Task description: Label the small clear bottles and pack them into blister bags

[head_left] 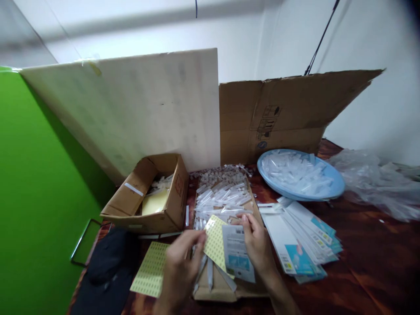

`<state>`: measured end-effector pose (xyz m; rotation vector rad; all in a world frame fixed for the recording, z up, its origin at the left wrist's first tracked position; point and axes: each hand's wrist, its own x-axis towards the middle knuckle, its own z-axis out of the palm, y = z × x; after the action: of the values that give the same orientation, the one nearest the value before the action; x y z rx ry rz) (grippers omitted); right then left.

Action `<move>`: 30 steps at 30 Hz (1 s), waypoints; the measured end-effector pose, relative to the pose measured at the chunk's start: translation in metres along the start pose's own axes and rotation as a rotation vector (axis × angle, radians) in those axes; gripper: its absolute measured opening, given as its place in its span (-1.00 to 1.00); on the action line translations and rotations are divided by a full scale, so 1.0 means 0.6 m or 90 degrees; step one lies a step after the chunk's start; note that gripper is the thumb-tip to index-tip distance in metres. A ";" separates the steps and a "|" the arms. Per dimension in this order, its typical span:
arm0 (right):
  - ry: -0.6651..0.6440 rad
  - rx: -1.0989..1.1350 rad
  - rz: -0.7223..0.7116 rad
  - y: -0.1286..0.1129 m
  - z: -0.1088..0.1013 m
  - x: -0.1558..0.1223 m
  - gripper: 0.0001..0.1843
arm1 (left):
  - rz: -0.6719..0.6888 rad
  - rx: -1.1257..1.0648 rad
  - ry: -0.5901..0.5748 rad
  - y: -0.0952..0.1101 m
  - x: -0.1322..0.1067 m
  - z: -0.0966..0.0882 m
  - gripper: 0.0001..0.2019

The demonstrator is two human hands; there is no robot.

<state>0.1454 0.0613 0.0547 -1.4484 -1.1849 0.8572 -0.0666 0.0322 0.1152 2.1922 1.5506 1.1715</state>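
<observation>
A yellow sheet of small stickers (215, 245) is held up between my hands, above a cardboard tray. The fingers of my left hand (182, 262), slightly blurred, are closed at the sheet's left edge. Overlapping its right side is a grey-white printed card (239, 258) with a barcode and blue pictures. My right hand (257, 243) pinches near the card's upper right edge. Beneath both hands, the cardboard tray (216, 294) bears clear plastic tubes (223, 194) and several loose flat strips. Another yellow sticker sheet (151, 267) lies on the table, left of my left hand.
An open cardboard box (175, 205) stands at left, with a black cap-like item (113, 258) before it. Fanned printed cards (278, 238) lie right of the tray. Behind them are a blue basin (272, 186) of clear plastic pieces and crumpled plastic bags (374, 183). Cardboard panels (154, 113) border the back.
</observation>
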 end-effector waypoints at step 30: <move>-0.088 0.238 -0.094 0.001 -0.018 -0.020 -0.83 | -0.229 -0.429 0.090 -0.011 -0.011 0.073 -0.84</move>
<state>0.1526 0.0465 0.0558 -1.0006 -1.1441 1.0262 -0.0410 0.0408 0.0794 1.3671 1.2655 1.4667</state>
